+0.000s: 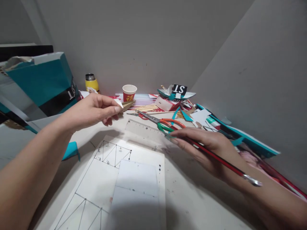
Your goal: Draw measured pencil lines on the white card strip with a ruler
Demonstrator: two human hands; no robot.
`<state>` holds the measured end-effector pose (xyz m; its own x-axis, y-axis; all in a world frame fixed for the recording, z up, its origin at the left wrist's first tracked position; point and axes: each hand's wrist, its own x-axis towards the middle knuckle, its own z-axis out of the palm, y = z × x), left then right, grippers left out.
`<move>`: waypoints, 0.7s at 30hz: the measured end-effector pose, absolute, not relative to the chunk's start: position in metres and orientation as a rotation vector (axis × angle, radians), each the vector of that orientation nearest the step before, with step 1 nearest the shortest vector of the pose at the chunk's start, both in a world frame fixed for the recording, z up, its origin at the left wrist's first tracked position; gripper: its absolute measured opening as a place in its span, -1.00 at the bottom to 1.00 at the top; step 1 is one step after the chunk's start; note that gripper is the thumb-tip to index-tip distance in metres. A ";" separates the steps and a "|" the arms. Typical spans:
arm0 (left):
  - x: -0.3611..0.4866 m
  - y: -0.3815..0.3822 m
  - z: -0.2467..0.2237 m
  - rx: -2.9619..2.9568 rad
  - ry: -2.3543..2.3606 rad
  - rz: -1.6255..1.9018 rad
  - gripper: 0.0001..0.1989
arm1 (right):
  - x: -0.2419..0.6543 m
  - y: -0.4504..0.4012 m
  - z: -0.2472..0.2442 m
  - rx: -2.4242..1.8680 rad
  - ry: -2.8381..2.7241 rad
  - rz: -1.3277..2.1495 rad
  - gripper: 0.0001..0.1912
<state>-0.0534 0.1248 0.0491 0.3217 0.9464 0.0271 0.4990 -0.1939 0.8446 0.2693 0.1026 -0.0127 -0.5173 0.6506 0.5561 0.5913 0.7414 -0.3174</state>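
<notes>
Between the thumb and fingers of my left hand (pixel 98 110) is a small white paper scrap (pixel 119 103), held above the table. My right hand (pixel 206 147) has its thumb and finger pinched at the green handle loop of a pair of scissors (pixel 153 118) with orange and green handles. A red and black pencil (pixel 217 156) also lies across that hand, its metal-capped end toward me and its tip hidden. Below the scissors is a clear ruler (pixel 144 132). In front of me lie a white sheet with triangle line drawings (pixel 88 179) and a smaller folded-looking paper (pixel 136 175).
A teal box (pixel 38 80) stands at the left, with a yellow bottle (pixel 92 83) behind it. Along the wall are a red and white paper cup (pixel 129 93), thin wooden sticks (pixel 150 108) and a pile of card scraps (pixel 201 116). A teal tray-like strip (pixel 254 145) runs along the right.
</notes>
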 end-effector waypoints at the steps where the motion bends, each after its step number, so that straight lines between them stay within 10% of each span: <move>1: -0.056 0.126 0.048 1.814 1.290 0.672 -0.79 | 0.267 0.103 -0.015 -0.910 -2.282 0.126 -0.86; 21: -0.076 0.142 0.027 1.591 1.423 0.257 -0.73 | 0.251 0.106 -0.049 -0.892 -2.422 0.372 -0.80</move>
